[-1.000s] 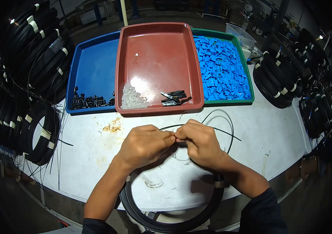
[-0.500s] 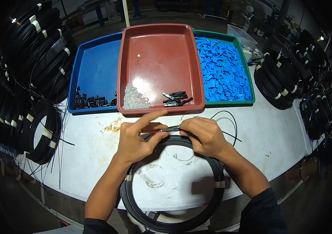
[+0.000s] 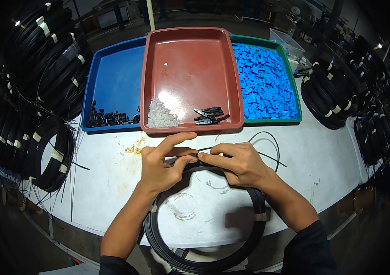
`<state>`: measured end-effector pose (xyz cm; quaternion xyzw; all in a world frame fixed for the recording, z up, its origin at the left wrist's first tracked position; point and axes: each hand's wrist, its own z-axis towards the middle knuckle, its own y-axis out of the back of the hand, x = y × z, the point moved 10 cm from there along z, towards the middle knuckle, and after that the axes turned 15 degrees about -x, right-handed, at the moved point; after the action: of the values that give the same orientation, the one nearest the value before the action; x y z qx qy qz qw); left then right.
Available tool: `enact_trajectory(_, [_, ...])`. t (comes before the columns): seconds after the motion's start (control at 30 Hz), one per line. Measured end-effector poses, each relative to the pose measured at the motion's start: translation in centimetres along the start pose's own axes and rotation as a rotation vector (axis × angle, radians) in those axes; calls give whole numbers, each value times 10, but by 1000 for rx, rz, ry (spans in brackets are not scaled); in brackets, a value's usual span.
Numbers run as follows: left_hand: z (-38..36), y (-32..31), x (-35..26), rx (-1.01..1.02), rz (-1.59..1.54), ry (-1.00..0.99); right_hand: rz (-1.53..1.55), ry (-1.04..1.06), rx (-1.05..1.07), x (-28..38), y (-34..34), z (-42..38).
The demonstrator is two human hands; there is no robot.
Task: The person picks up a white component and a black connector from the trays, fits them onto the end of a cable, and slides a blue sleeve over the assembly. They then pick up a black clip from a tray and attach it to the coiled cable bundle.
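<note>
1. Pinches a small dark part (image 3: 194,155) in the left hand (image 3: 162,166), with thumb and one finger almost together and with the pointing finger lifted up, away from the part.
2. Touches the same part with the right hand (image 3: 238,161), with fingers bent and bunched; cannot tell if gripping or only pressing.
3. Was easy to see between the two hands half a second ago; now hides mostly under the right fingertips, slid closer to the left ones.
4. Seems to mean close work on the part with both hands at once, with no letting go yet; cannot tell if finished.
5. Stays near the far side of the big black coil (image 3: 150,224), hanging over the near edge of the white table (image 3: 103,183).
6. Beside the right hand, a loop of thin black cable (image 3: 278,147) with a loose end.
7. Past the hands, a red tray (image 3: 195,78) with cloudy white bits (image 3: 160,115) and dark pieces (image 3: 211,114), between a blue tray (image 3: 117,68) and a green tray (image 3: 299,110).
</note>
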<state>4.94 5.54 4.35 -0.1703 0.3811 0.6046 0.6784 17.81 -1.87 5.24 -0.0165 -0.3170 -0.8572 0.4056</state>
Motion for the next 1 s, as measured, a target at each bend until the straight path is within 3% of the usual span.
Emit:
enact_trajectory(0.27, [0, 4, -1, -58, -5, 41, 27, -10, -13, -2, 0, 0])
enact_trajectory(0.63, [2, -5, -19, 13, 121, -197, 31, -13, -31, 0, -1, -1])
enact_trajectory(0.83, [4, -4, -11, 58, 148, -85, 37, -3, -53, 0, 2, 1])
enact_trajectory(0.93, [27, 37, -7, -268, -33, -19, 32, -36, -53, -4, 2, 1])
enact_trajectory(0.97, [30, 48, -2, -313, -97, 114, 35, -50, -72, -6, 4, 1])
enact_trajectory(1.0, [37, 59, 5, -351, -59, 78, 38, -61, -90, -7, 5, 1])
